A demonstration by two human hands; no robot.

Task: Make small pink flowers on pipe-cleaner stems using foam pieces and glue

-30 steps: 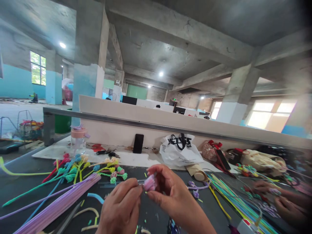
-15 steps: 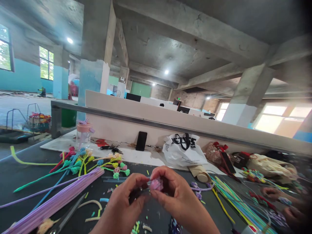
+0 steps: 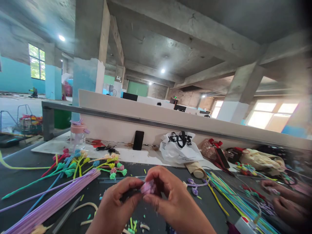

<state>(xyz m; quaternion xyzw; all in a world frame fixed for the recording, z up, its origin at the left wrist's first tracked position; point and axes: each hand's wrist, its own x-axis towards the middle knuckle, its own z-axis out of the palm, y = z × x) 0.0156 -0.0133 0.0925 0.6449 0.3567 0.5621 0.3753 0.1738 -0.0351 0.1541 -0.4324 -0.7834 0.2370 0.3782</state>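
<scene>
A small pink fuzzy pipe-cleaner bud (image 3: 148,187) is held up above the dark tabletop. My right hand (image 3: 168,191) is closed around its right side, with thumb and forefinger pinching it. My left hand (image 3: 119,198) meets it from the left, its thumb and fingertips closed at the bud's edge. Some of the bud is hidden behind the fingers. Left of my hands lies a bundle of lilac pipe cleaners (image 3: 58,198), with scissors (image 3: 67,214) beside it. Finished-looking coloured pipe-cleaner flowers (image 3: 78,162) lie beyond the bundle.
Small cut scraps (image 3: 133,224) litter the table. A clear bottle (image 3: 78,136), a phone (image 3: 138,140) and a white bag (image 3: 180,149) stand along the partition. Blue and yellow pipe cleaners (image 3: 234,191) lie at right, near another person's hands (image 3: 280,195) and a white power strip (image 3: 245,224).
The whole view has shifted slightly, so the background sits further left. My hands stay together on the pink bud, with the left fingertips now closer against it.
</scene>
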